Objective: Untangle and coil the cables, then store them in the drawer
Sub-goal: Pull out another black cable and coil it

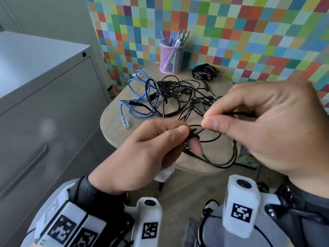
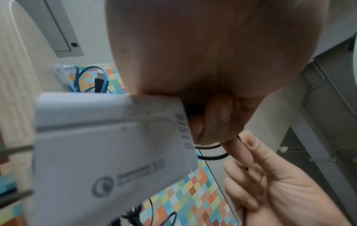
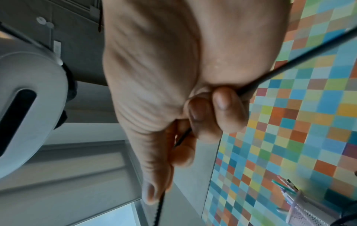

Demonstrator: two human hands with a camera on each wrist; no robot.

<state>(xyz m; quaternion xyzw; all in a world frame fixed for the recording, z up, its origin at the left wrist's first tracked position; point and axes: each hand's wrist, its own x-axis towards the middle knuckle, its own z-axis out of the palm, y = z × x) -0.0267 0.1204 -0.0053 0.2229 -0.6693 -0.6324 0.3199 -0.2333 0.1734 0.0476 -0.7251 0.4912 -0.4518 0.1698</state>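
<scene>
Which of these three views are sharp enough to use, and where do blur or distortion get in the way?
Head view: mostly sharp, the black cables and pen cup read clearly; a hazy smudge sits over the cabinet, and the edges bow. Left wrist view: soft, the white charger blurred and the left hand dim. Right wrist view: strong wide-angle stretch, the right hand close and soft.

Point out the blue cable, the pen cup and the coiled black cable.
blue cable [image 1: 138,99], head view, on its loops.
pen cup [image 1: 170,59], head view, on its mesh wall.
coiled black cable [image 1: 204,71], head view, on the bundle.
</scene>
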